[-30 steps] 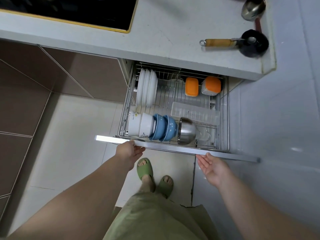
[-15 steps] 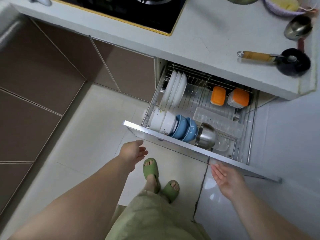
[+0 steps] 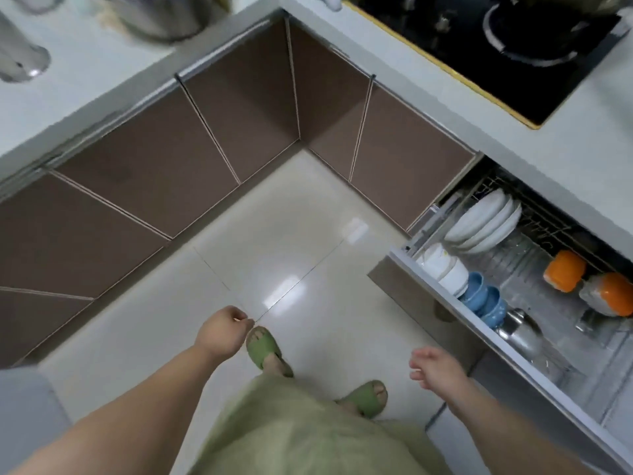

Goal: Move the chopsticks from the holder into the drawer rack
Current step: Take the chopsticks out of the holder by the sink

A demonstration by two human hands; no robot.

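The drawer rack [image 3: 455, 313] stands pulled out at the right, a wire basket with a steel front rail. It holds white plates [image 3: 483, 221], white bowls [image 3: 448, 272], blue bowls [image 3: 483, 299], a steel bowl [image 3: 520, 334] and two orange-lidded containers [image 3: 565, 270]. My left hand [image 3: 221, 332] hangs over the floor with fingers loosely curled, holding nothing. My right hand [image 3: 435, 368] is empty with fingers apart, just left of the drawer front. No chopsticks or holder can be made out.
An L-shaped white counter [image 3: 102, 80] runs along the top with brown cabinet doors [image 3: 144, 173] below. A black hob [image 3: 507, 49] sits at upper right, steel vessels [image 3: 161, 12] at upper left. Pale floor tiles [image 3: 291, 234] lie between; my feet wear green slippers [image 3: 263, 347].
The view has swung left, so the drawer now lies at the right edge. Both hands have come away from the drawer's front rail and hang over the floor.
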